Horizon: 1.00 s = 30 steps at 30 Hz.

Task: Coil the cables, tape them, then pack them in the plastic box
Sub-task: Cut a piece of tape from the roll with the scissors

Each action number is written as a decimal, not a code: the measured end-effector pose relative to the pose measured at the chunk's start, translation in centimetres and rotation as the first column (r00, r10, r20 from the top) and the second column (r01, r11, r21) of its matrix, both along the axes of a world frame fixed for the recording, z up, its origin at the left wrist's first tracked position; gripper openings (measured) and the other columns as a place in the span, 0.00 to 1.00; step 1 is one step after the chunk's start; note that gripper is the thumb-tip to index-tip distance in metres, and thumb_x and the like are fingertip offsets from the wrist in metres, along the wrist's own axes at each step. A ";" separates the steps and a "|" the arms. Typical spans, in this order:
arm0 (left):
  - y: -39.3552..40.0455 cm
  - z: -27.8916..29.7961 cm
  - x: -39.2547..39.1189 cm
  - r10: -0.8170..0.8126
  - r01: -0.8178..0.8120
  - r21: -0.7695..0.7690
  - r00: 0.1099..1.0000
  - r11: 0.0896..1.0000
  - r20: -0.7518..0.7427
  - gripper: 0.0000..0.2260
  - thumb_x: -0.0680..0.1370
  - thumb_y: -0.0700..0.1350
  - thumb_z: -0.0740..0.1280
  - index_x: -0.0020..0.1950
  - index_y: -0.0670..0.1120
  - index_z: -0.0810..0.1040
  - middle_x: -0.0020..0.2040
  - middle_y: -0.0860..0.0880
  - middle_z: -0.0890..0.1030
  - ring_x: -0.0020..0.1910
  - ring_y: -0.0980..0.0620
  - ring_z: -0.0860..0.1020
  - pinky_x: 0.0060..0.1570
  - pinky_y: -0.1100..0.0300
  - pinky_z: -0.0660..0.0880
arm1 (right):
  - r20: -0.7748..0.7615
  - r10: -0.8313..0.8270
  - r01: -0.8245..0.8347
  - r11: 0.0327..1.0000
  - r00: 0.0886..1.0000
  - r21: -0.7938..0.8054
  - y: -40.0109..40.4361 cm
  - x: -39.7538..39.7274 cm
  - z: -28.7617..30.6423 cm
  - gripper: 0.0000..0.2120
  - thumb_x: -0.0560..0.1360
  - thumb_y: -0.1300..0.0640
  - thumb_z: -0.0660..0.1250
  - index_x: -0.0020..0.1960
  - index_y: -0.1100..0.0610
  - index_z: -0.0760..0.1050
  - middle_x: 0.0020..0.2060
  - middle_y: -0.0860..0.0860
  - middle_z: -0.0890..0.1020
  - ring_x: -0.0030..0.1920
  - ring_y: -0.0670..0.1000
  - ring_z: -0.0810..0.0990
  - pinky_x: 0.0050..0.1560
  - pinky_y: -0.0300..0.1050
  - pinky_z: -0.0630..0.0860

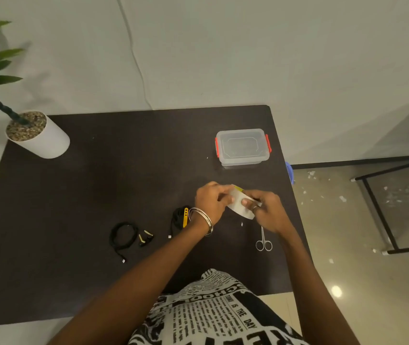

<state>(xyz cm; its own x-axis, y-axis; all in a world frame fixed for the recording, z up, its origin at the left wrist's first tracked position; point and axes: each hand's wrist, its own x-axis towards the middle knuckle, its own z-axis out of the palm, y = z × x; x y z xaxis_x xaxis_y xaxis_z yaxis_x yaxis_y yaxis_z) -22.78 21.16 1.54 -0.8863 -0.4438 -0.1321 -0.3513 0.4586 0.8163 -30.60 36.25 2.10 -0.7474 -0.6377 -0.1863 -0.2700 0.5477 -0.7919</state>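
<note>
Both hands (238, 205) raised together, fingers curled, pinching

head-worn view, steeply down, table (99, 185) near

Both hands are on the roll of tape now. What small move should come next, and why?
Probably peel a short strip free from the tape roll, which both the left hand and right hand hold above the table. The scissors lie near the right hand, ready to cut it. The coiled cable waits beside the left wrist, and no tape shows on it.
</note>
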 end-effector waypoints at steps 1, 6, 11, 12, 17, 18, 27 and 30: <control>0.0 -0.1 0.1 0.042 -0.042 0.005 0.999 0.999 -0.001 0.12 0.72 0.43 0.73 0.55 0.45 0.83 0.47 0.45 0.82 0.45 0.49 0.80 0.50 0.54 0.77 | 0.011 -0.001 0.001 1.000 1.000 -0.011 -0.1 0.2 -0.1 0.10 0.76 0.61 0.67 0.56 0.60 0.81 0.46 0.55 0.83 0.46 0.52 0.80 0.45 0.38 0.74; -0.2 0.0 0.9 0.170 -0.176 0.099 0.983 0.979 0.068 0.07 0.71 0.42 0.73 0.48 0.43 0.84 0.43 0.48 0.85 0.40 0.55 0.81 0.46 0.63 0.77 | 0.047 -0.023 0.022 1.000 0.999 0.007 -0.5 0.9 -1.1 0.11 0.78 0.59 0.65 0.59 0.59 0.78 0.52 0.56 0.82 0.49 0.52 0.79 0.42 0.31 0.73; -0.7 0.0 1.6 0.111 -0.131 0.185 0.987 0.974 0.116 0.04 0.74 0.40 0.70 0.45 0.40 0.81 0.41 0.44 0.83 0.37 0.48 0.82 0.35 0.59 0.81 | 0.146 0.006 -0.007 1.000 0.989 0.003 -0.7 1.4 -0.5 0.10 0.71 0.53 0.74 0.51 0.51 0.78 0.47 0.51 0.82 0.47 0.51 0.79 0.46 0.43 0.77; -0.8 0.0 1.7 0.087 -0.112 0.207 0.988 0.972 0.127 0.04 0.74 0.40 0.69 0.45 0.40 0.80 0.42 0.43 0.83 0.39 0.47 0.83 0.36 0.57 0.82 | 0.184 0.010 -0.009 1.000 0.983 -0.006 -0.7 1.5 -0.3 0.10 0.69 0.54 0.75 0.49 0.50 0.78 0.45 0.50 0.82 0.46 0.50 0.80 0.46 0.44 0.77; -1.2 -0.4 2.4 -0.025 -0.011 0.219 0.987 0.976 0.161 0.05 0.77 0.39 0.65 0.47 0.38 0.78 0.44 0.41 0.82 0.38 0.46 0.83 0.32 0.61 0.80 | 0.246 0.059 -0.060 0.998 0.967 -0.004 -0.8 1.6 0.4 0.07 0.71 0.55 0.73 0.49 0.52 0.79 0.42 0.45 0.82 0.42 0.45 0.80 0.41 0.37 0.74; -1.3 -0.5 2.4 -0.034 -0.002 0.220 0.986 0.976 0.161 0.06 0.77 0.39 0.64 0.48 0.37 0.78 0.45 0.41 0.81 0.37 0.47 0.82 0.29 0.66 0.78 | 0.249 0.064 -0.067 0.998 0.966 0.001 -0.8 1.6 0.4 0.07 0.72 0.55 0.72 0.50 0.52 0.79 0.42 0.45 0.81 0.43 0.45 0.80 0.41 0.36 0.74; -1.9 -1.0 3.3 -0.034 -0.024 0.409 0.990 0.912 0.135 0.09 0.74 0.41 0.70 0.51 0.37 0.78 0.44 0.46 0.79 0.41 0.51 0.80 0.36 0.60 0.81 | 0.233 0.127 -0.133 0.991 0.964 0.010 -1.0 1.3 -0.1 0.09 0.74 0.53 0.70 0.53 0.54 0.79 0.45 0.49 0.82 0.45 0.49 0.80 0.45 0.41 0.77; -1.8 -1.1 3.5 0.017 -0.080 0.406 0.988 0.911 0.156 0.10 0.71 0.39 0.74 0.48 0.36 0.78 0.44 0.42 0.80 0.38 0.49 0.81 0.30 0.64 0.79 | 0.235 0.170 -0.180 0.984 0.957 0.019 -1.2 1.2 -0.3 0.08 0.74 0.53 0.71 0.51 0.54 0.80 0.44 0.52 0.83 0.45 0.52 0.81 0.45 0.47 0.77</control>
